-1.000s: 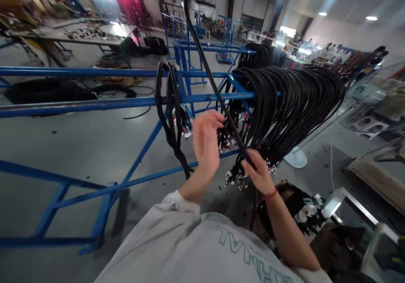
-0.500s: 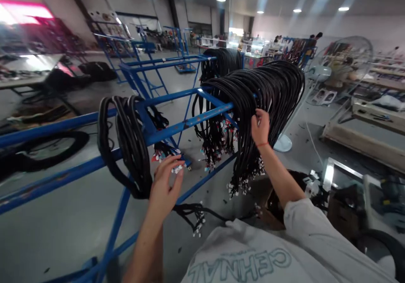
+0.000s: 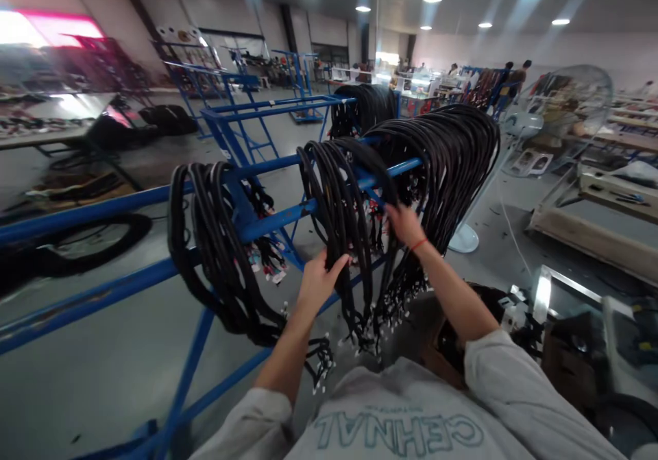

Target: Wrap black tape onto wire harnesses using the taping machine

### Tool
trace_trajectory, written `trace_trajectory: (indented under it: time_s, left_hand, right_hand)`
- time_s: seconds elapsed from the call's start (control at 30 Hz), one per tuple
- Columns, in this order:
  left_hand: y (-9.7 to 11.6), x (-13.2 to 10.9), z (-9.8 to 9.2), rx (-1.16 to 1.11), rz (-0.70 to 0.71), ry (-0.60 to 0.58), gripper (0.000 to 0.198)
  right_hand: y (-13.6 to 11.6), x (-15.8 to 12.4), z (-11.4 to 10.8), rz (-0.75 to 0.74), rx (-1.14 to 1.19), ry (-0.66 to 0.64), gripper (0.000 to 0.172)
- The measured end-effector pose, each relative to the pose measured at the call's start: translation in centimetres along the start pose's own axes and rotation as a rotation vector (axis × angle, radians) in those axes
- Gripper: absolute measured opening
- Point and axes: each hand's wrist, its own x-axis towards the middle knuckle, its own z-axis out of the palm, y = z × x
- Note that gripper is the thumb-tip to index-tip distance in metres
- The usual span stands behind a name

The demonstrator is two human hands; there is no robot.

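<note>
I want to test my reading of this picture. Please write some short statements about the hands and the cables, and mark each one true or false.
1. The middle bundle of cables hangs over a blue rail. True.
2. The left hand rests on the floor. False: it touches the middle bundle.
3. The right hand has a red band at its wrist. True.
4. The largest bundle is made of white cables. False: its cables are black.
5. In the picture, the largest bundle hangs to the right of the middle bundle. True.
</note>
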Motion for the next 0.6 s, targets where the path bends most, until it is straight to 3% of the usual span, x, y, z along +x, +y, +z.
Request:
trace_trajectory:
  time_s: [0.1,0.17,0.27,0.37,0.43,0.5,0.53,0.6]
  left_hand:
    - [0.1,-0.9,-1.8,0.077,0.004,0.213,0.036]
    - [0.4,-1.3,-2.7,0.094,0.01,0.374,0.038]
    - [1.5,-1.1,-3.4,0.183,0.097,0.523,0.035]
    - [3.5,-1.1,-3.8,0.186,0.253,0.609,0.032]
    - [5.0,-2.3,-3.5,-0.016,0.268,0.662,0.03]
    - [6.1,-4.5,-1.8,-0.342,0.188,0.566,0.029]
    - [6.4,-5.8,-0.3,-0.511,0.115,0.388,0.03]
    - [5.9,-8.2,3.7,-0.698,-0.035,-0.198,0.033]
  right_hand:
    - [4.2,4.4,-5.1,0.093,-0.206,0.158,0.025]
    - [4.8,5.2,-6.8,0.007,-0.266,0.259,0.027]
    - [1.6,2.1,-6.5,-0.315,-0.168,0.366,0.032]
    - [-3.7,-3.7,-4.9,-0.606,0.003,0.207,0.023]
    - [-6.6,-6.9,-4.3,-0.667,0.101,0.112,0.02]
    - [-8.2,-8.6,-4.1,-0.606,0.22,0.009,0.024]
    - [-8.6,-9.0,-3.9,-0.54,0.296,-0.096,0.028]
    - [-8.6,-8.9,-3.4,-0.36,0.472,-0.418,0.04]
